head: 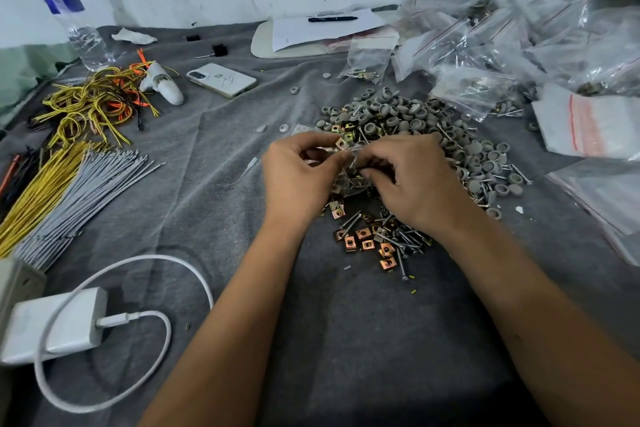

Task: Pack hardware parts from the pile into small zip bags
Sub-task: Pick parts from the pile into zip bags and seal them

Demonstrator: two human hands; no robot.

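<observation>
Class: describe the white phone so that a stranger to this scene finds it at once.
Start at the plastic water bottle at the far left of the grey cloth. To its right, past the tangled yellow and orange wires, lies the phone, flat and face down. Nothing else nearby is a white slab with a camera corner.

- Two bare forearms are entering from the bottom edge of the frame, showing no sleeves, no watch and no bracelets.
- The left hand [298, 180] is wearing no glove and no rings.
- The right hand [412, 180] is likewise going ungloved, its fingers free of rings, with short nails showing.
</observation>
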